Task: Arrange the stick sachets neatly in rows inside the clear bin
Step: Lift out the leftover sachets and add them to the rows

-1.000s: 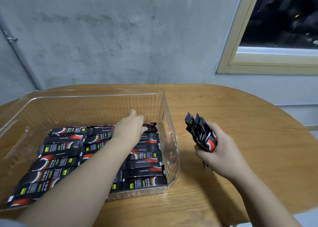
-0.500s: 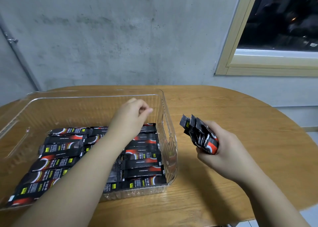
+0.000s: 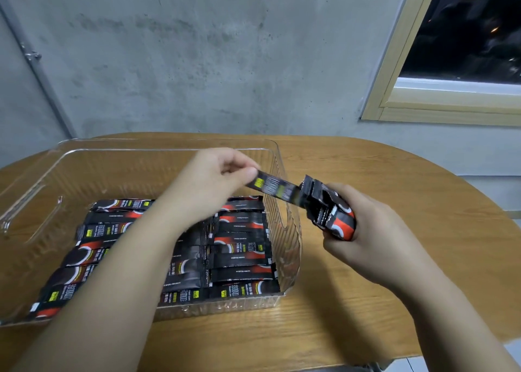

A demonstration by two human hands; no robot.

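A rounded wooden table (image 3: 394,191) with a light brown grain was set against a grey concrete wall (image 3: 197,47), with a pale wood-framed window (image 3: 400,89) at the upper right. On the table's left part stood a large clear ribbed plastic bin (image 3: 290,230), its floor covered toward the near side by rows of black stick sachets with red and white markings (image 3: 242,242), laid flat side by side. The far part of the bin floor was seen bare. Just outside the bin's right wall a bundle of the same black sachets (image 3: 332,213) was gripped in the right hand (image 3: 375,230), fingers curled round it. One single black sachet with a yellow label (image 3: 270,187) was pinched at its end by the left hand (image 3: 214,179), above the bin's right rim, its other end at the bundle
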